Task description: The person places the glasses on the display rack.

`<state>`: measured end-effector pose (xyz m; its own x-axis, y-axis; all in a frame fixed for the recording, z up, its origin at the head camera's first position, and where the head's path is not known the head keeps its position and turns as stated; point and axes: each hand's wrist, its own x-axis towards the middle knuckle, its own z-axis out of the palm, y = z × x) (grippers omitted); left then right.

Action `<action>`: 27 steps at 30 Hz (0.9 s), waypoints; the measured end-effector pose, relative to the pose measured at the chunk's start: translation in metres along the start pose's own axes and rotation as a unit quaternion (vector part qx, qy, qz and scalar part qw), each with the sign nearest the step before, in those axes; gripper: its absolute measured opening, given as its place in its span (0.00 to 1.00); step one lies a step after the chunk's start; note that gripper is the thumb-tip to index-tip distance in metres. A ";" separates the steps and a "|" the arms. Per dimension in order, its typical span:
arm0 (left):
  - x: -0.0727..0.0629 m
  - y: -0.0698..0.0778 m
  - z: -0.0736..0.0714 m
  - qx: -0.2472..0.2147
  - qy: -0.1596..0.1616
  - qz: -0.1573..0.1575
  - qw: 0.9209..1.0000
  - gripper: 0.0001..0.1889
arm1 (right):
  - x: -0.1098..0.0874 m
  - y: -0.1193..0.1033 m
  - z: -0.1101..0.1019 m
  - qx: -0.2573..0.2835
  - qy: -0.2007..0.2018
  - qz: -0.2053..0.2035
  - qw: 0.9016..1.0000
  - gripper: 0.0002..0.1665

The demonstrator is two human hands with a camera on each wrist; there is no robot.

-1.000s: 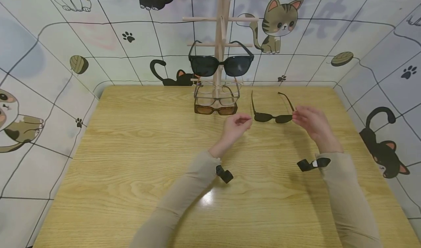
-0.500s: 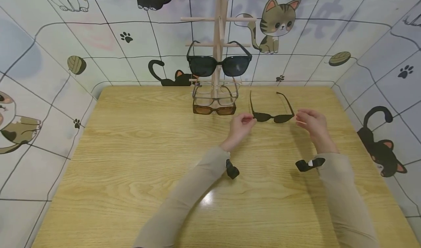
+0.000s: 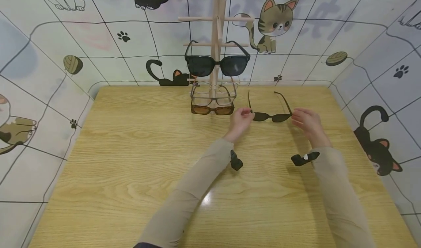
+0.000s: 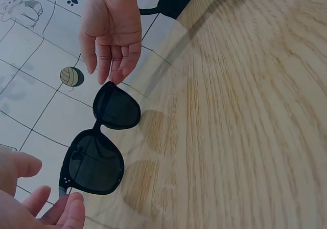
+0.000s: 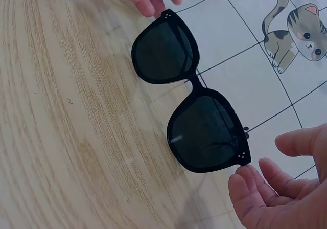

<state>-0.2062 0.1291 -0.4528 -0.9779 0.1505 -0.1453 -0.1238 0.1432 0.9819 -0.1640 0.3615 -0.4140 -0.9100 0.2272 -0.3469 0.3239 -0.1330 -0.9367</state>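
A pair of black sunglasses (image 3: pixel 280 118) stands on the wooden table with its lenses toward me and its temples spread out behind. My left hand (image 3: pixel 241 122) has its fingertips at the left end of the frame; its thumb is held apart from the fingers, as the left wrist view shows. At the opposite end, my right hand (image 5: pixel 286 188) touches the hinge corner with relaxed fingertips, its thumb likewise away from the frame. Both dark lenses (image 4: pixel 96 161) show fully in the wrist views, between the two hands.
Left of the hands rises a wooden display stand (image 3: pixel 216 29) with crossbars. It bears large black sunglasses (image 3: pixel 217 65), clear-lens glasses (image 3: pixel 212 101) and brown-tinted sunglasses (image 3: pixel 212 110) low down. A cat-print cloth (image 3: pixel 115 58) encloses the back and sides of the table (image 3: pixel 131 160).
My left hand has moved right and slightly up to the left end of the sunglasses. My right hand drew off a little, then came back to the right end.
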 end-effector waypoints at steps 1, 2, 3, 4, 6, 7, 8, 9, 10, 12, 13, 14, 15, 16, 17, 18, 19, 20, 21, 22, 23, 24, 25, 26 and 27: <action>0.002 -0.001 0.001 -0.001 0.004 -0.005 1.000 0.14 | 0.001 0.000 0.000 -0.007 0.001 0.004 1.000 0.21; 0.004 -0.002 0.003 0.000 0.009 -0.011 1.000 0.14 | 0.002 0.000 0.000 -0.009 0.003 0.009 1.000 0.25; 0.006 -0.003 0.004 -0.001 0.014 -0.015 1.000 0.13 | 0.003 0.000 0.000 -0.017 0.004 0.013 1.000 0.29; 0.008 -0.005 0.005 0.000 0.019 -0.020 1.000 0.12 | 0.004 0.000 0.000 -0.029 0.005 0.017 0.999 0.31; 0.011 -0.008 0.007 0.004 0.026 -0.029 0.999 0.12 | 0.005 0.000 0.000 -0.041 0.005 0.025 0.999 0.36; 0.012 -0.008 0.007 0.006 0.028 -0.034 0.999 0.11 | 0.006 0.000 0.000 -0.046 0.005 0.029 0.999 0.36; 0.013 -0.009 0.008 0.006 0.030 -0.037 0.999 0.11 | 0.007 0.000 -0.001 -0.046 0.004 0.032 0.998 0.36; 0.014 -0.009 0.008 0.005 0.031 -0.040 0.999 0.11 | 0.008 0.000 -0.001 -0.049 0.002 0.035 0.998 0.35; 0.015 -0.009 0.008 0.006 0.032 -0.042 0.999 0.11 | 0.008 0.000 -0.001 -0.044 0.002 0.038 0.998 0.34; 0.015 -0.008 0.008 0.004 0.033 -0.041 0.999 0.11 | 0.009 0.000 -0.001 -0.033 0.002 0.041 0.999 0.30; 0.015 -0.008 0.008 0.001 0.033 -0.040 0.999 0.11 | 0.010 0.000 -0.001 -0.031 0.001 0.041 0.999 0.27; 0.015 -0.008 0.008 -0.002 0.033 -0.039 0.999 0.11 | 0.011 0.001 -0.002 -0.027 0.002 0.040 0.999 0.24; 0.014 -0.007 0.008 -0.004 0.033 -0.039 0.999 0.11 | 0.012 0.001 -0.002 -0.024 0.002 0.040 0.999 0.23; 0.014 -0.007 0.008 -0.007 0.033 -0.038 0.999 0.11 | 0.013 0.002 -0.002 -0.025 0.004 0.040 0.999 0.21; 0.014 -0.007 0.008 -0.010 0.032 -0.039 0.999 0.11 | 0.013 0.003 -0.002 -0.026 0.004 0.039 0.999 0.21; 0.014 -0.007 0.008 -0.011 0.033 -0.040 0.999 0.11 | 0.014 0.003 -0.003 -0.024 0.003 0.038 0.999 0.21; 0.013 -0.007 0.008 -0.013 0.033 -0.041 0.999 0.11 | 0.014 0.004 -0.003 -0.021 0.003 0.038 0.999 0.21; 0.013 -0.007 0.008 -0.016 0.033 -0.041 0.998 0.11 | 0.014 0.005 -0.003 -0.014 0.002 0.038 0.999 0.21; 0.013 -0.007 0.008 -0.019 0.034 -0.042 0.998 0.10 | 0.014 0.005 -0.003 -0.008 0.002 0.037 0.999 0.21; 0.013 -0.007 0.008 -0.022 0.035 -0.042 0.998 0.10 | 0.014 0.005 -0.003 -0.002 0.001 0.037 0.999 0.20; 0.013 -0.007 0.008 -0.023 0.035 -0.041 0.998 0.10 | 0.014 0.005 -0.003 0.008 0.000 0.036 0.999 0.19; 0.013 -0.007 0.008 -0.025 0.037 -0.041 0.998 0.09 | 0.013 0.005 -0.003 0.018 -0.002 0.036 0.999 0.17; 0.013 -0.007 0.008 -0.028 0.039 -0.040 0.998 0.09 | 0.013 0.005 -0.003 0.027 -0.001 0.035 0.999 0.14; 0.013 -0.007 0.008 -0.028 0.041 -0.039 0.998 0.09 | 0.013 0.005 -0.003 0.032 -0.002 0.033 0.999 0.12; 0.013 -0.007 0.008 -0.029 0.044 -0.038 0.998 0.09 | 0.012 0.005 -0.002 0.036 -0.002 0.031 0.999 0.10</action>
<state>-0.2168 0.1380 -0.4625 -0.9761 0.0546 -0.2103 -0.2047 0.0932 0.9744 -0.1730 0.3656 -0.4230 -0.8895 0.2127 -0.4043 0.3605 -0.2167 -0.9072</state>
